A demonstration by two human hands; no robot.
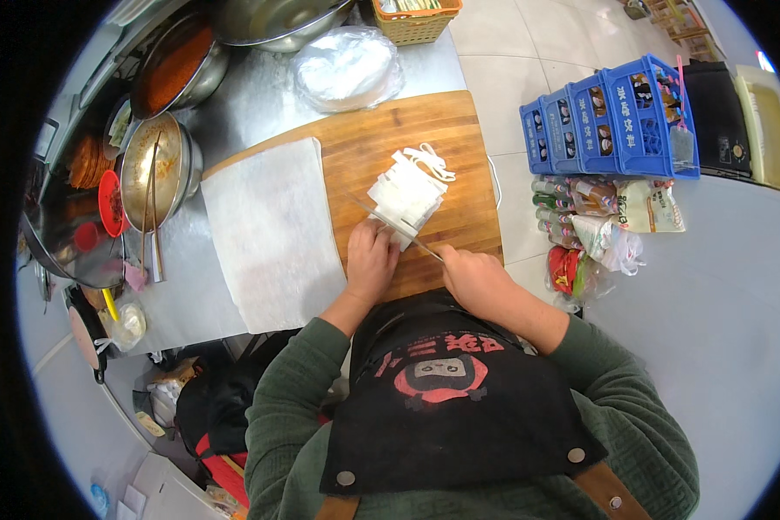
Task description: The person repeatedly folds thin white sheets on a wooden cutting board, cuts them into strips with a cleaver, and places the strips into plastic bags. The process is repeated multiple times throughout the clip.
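Observation:
My right hand (476,278) is closed around the handle of a knife (400,229), whose blade runs up and left across a pile of white sheet-like food cut in strips (408,192). Bent fingers of my left hand (372,255) press on the near end of that pile, close beside the blade. Some strips lie loose and curled at the pile's far end. All of this rests on a wooden cutting board (458,130). Left of the pile, a stack of whole white sheets (270,240) covers the board's left part.
Metal bowls (159,175), one with chopsticks across it, stand on the steel counter (175,305) at left, near a bowl of red sauce (175,75). A clear plastic bag (348,68) lies behind the board. Blue bottle crates (630,120) stand on the floor at right.

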